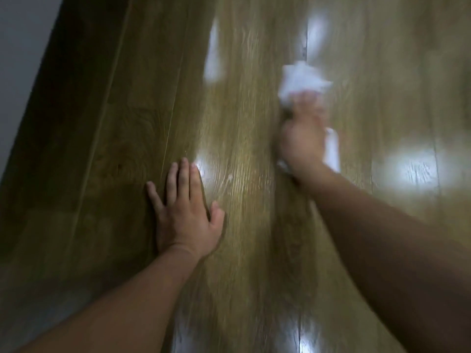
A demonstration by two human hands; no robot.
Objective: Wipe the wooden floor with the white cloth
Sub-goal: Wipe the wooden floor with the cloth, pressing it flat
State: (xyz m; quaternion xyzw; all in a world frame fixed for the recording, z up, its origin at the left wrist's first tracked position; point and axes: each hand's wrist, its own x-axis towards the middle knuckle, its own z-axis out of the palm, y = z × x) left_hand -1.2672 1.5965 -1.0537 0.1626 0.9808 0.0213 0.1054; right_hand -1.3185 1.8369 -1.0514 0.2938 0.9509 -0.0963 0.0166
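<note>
- Wiping under way on wooden floor (254, 225), mid-stroke judging by blur.
- Right hand (303, 141) closed around bunched white cloth (298, 80), pressed to boards well ahead of the body.
- Left hand (186, 210) flat, fingers spread, holding nothing, braced on planks.
- Glossy reflections present; cleaned area versus remainder not determinable.
- Completion judged partial.

Your left hand (187, 212) and right hand (302, 146) are bare, forearms unsleeved, with no rings, watch or gloves.
</note>
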